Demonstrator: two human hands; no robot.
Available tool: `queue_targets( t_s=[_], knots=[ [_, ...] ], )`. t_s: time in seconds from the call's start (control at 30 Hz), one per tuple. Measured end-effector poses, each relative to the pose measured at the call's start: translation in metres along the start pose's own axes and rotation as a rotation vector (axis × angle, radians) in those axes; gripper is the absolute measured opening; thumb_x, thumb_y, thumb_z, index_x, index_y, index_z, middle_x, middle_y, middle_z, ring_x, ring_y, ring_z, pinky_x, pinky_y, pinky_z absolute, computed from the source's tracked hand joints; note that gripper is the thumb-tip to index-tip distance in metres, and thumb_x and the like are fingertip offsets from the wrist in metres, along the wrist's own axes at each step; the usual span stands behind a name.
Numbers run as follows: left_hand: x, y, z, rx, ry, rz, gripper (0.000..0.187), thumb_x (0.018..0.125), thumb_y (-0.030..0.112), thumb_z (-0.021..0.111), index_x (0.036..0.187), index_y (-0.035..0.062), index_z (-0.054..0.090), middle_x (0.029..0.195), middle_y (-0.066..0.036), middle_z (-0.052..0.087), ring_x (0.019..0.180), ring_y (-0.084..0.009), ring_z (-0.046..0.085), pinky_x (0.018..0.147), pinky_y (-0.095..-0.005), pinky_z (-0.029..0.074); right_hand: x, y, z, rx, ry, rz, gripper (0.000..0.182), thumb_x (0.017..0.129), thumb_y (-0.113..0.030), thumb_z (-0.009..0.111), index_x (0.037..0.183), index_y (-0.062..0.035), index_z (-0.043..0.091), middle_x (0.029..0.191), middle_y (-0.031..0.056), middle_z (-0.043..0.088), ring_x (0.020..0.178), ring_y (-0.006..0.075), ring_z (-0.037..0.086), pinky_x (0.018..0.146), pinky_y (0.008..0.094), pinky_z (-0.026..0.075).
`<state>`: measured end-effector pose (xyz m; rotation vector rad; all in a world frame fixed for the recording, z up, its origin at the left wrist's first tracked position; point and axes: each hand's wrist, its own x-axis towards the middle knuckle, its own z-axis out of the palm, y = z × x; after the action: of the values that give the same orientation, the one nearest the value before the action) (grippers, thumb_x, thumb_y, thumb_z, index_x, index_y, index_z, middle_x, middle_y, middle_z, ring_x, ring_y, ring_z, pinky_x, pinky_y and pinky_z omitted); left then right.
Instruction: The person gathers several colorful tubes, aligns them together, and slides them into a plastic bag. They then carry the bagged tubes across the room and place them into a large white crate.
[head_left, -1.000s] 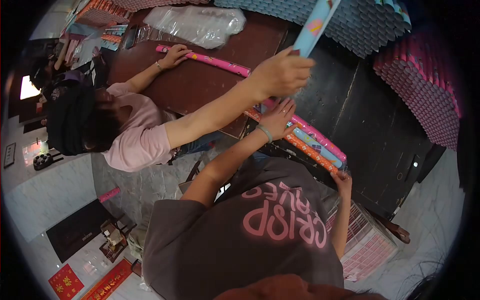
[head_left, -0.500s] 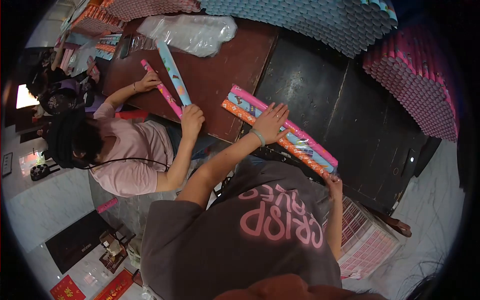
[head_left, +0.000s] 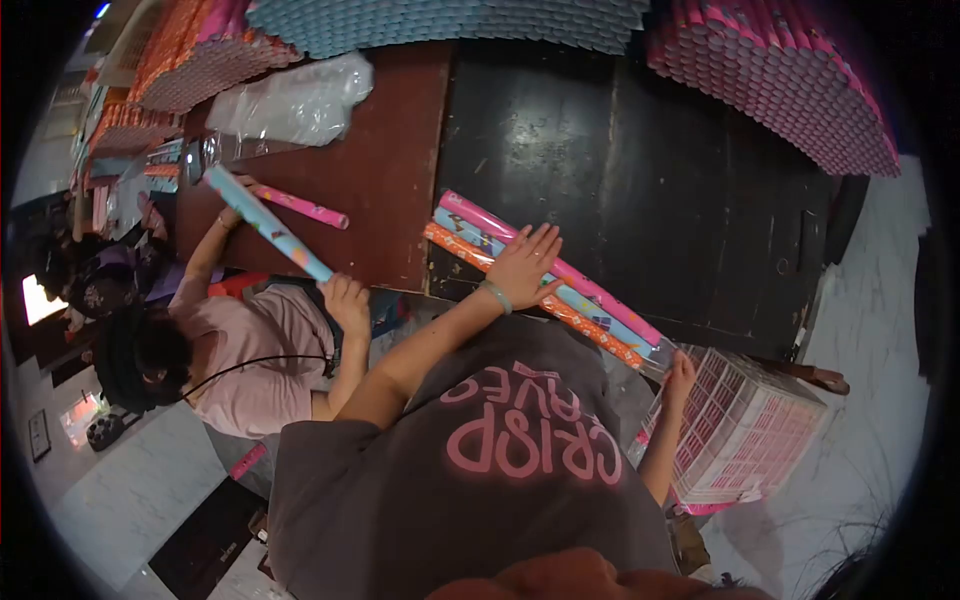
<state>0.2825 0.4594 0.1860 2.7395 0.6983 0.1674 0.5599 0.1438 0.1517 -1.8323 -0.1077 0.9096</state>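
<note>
Three rolls lie side by side at the table's near edge: a pink roll (head_left: 610, 298), a light-blue roll (head_left: 597, 316) and an orange roll (head_left: 598, 343). Clear plastic film encloses them and reaches past their right ends. My left hand (head_left: 525, 265) rests flat across the rolls, fingers stretched out. At the right end, my right hand (head_left: 680, 374) pinches the loose end of the clear plastic film (head_left: 657, 357), just beyond the rolls. Some of its fingers are hard to make out.
A co-worker (head_left: 255, 345) at the left holds a light-blue roll (head_left: 270, 225) above a pink roll (head_left: 300, 207). Clear plastic bags (head_left: 290, 105) lie on the brown table. Stacked blue rolls (head_left: 450, 22) and pink rolls (head_left: 775, 85) line the back. A pink-white crate (head_left: 745, 425) stands right.
My view has shifted. My right hand has drawn the film end outward from the rolls, while my left hand stays flat on them. The co-worker's blue roll now crosses above the pink one.
</note>
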Motion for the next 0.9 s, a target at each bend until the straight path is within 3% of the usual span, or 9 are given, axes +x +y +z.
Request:
queue_targets(
  t_s=[0.2, 0.37, 0.47, 0.53, 0.63, 0.67, 0.77, 0.87, 0.9],
  knots=[
    [0.004, 0.003, -0.003, -0.016, 0.006, -0.006, 0.063, 0.085, 0.044, 0.047, 0.128, -0.0014, 0.041, 0.138, -0.016, 0.035, 0.129, -0.0291, 0.030, 0.107, -0.0439, 0.020, -0.009, 0.019, -0.005, -0.027, 0.187, -0.011, 0.025, 0.082, -0.026, 0.065, 0.087, -0.0020, 0.065, 0.054, -0.0033, 0.051, 0.038, 0.0040, 0.040, 0.034, 0.0196, 0.027],
    [0.004, 0.003, -0.003, 0.045, -0.010, 0.008, 0.063, 0.085, 0.044, 0.046, 0.127, -0.0019, 0.041, 0.137, -0.016, 0.037, 0.130, -0.0274, 0.030, 0.108, -0.0427, 0.018, 0.011, 0.031, -0.098, -0.131, 0.496, -0.138, 0.021, 0.083, -0.026, 0.064, 0.084, -0.0048, 0.063, 0.054, -0.0053, 0.046, 0.044, 0.0031, 0.038, 0.041, 0.0192, 0.027],
    [0.005, 0.005, -0.004, 0.056, -0.010, 0.013, 0.062, 0.085, 0.043, 0.047, 0.127, -0.0015, 0.042, 0.136, -0.015, 0.037, 0.129, -0.0274, 0.030, 0.107, -0.0430, 0.018, 0.008, -0.040, -0.075, -0.256, -0.015, -0.195, 0.032, 0.081, -0.028, 0.065, 0.097, -0.0009, 0.063, 0.079, 0.0051, 0.063, 0.068, 0.0103, 0.056, 0.062, 0.0245, 0.044],
    [0.005, 0.004, -0.002, 0.061, 0.002, 0.017, 0.061, 0.085, 0.043, 0.047, 0.127, -0.0011, 0.042, 0.137, -0.015, 0.037, 0.130, -0.0275, 0.030, 0.107, -0.0434, 0.018, 0.012, -0.083, -0.042, -0.830, -0.420, -0.183, 0.047, 0.076, -0.035, 0.069, 0.106, 0.0006, 0.060, 0.094, 0.0101, 0.064, 0.081, 0.0159, 0.059, 0.076, 0.0291, 0.046],
    [0.005, 0.006, -0.002, 0.091, -0.021, 0.013, 0.061, 0.084, 0.042, 0.048, 0.127, -0.0009, 0.042, 0.137, -0.015, 0.036, 0.130, -0.0275, 0.030, 0.107, -0.0436, 0.018, 0.032, -0.094, 0.001, -1.204, -0.764, -0.005, 0.059, 0.072, -0.041, 0.070, 0.111, 0.0010, 0.057, 0.100, 0.0105, 0.063, 0.088, 0.0174, 0.058, 0.081, 0.0308, 0.045],
    [0.005, 0.006, -0.003, 0.100, -0.025, 0.010, 0.061, 0.084, 0.042, 0.048, 0.127, -0.0009, 0.042, 0.137, -0.015, 0.036, 0.130, -0.0275, 0.030, 0.107, -0.0436, 0.018, 0.036, -0.091, 0.008, -1.197, -0.771, -0.010, 0.059, 0.072, -0.041, 0.070, 0.111, 0.0010, 0.057, 0.100, 0.0105, 0.063, 0.088, 0.0174, 0.058, 0.081, 0.0308, 0.045],
    [0.006, 0.008, -0.005, 0.114, -0.023, 0.007, 0.060, 0.084, 0.041, 0.048, 0.127, -0.0006, 0.042, 0.137, -0.015, 0.036, 0.130, -0.0273, 0.029, 0.108, -0.0434, 0.018, 0.060, -0.039, 0.013, -0.447, -1.222, 0.025, 0.044, 0.075, -0.032, 0.071, 0.102, 0.0018, 0.060, 0.087, 0.0092, 0.064, 0.084, 0.0122, 0.057, 0.073, 0.0289, 0.045],
    [0.005, 0.011, -0.006, 0.125, -0.047, -0.011, 0.060, 0.084, 0.041, 0.049, 0.128, 0.0003, 0.042, 0.137, -0.014, 0.037, 0.130, -0.0266, 0.030, 0.108, -0.0429, 0.018, 0.062, -0.039, 0.027, -0.947, -1.290, 0.244, 0.037, 0.075, -0.031, 0.071, 0.095, -0.0005, 0.064, 0.081, 0.0058, 0.064, 0.077, 0.0103, 0.057, 0.071, 0.0268, 0.046],
    [0.006, 0.012, -0.007, 0.125, -0.057, -0.003, 0.060, 0.084, 0.041, 0.049, 0.128, 0.0008, 0.042, 0.137, -0.013, 0.037, 0.129, -0.0259, 0.031, 0.108, -0.0427, 0.019, 0.048, -0.060, 0.032, -0.850, -1.299, 0.161, 0.028, 0.079, -0.027, 0.068, 0.092, -0.0026, 0.066, 0.079, 0.0055, 0.065, 0.075, 0.0108, 0.059, 0.070, 0.0278, 0.047]
  ],
)
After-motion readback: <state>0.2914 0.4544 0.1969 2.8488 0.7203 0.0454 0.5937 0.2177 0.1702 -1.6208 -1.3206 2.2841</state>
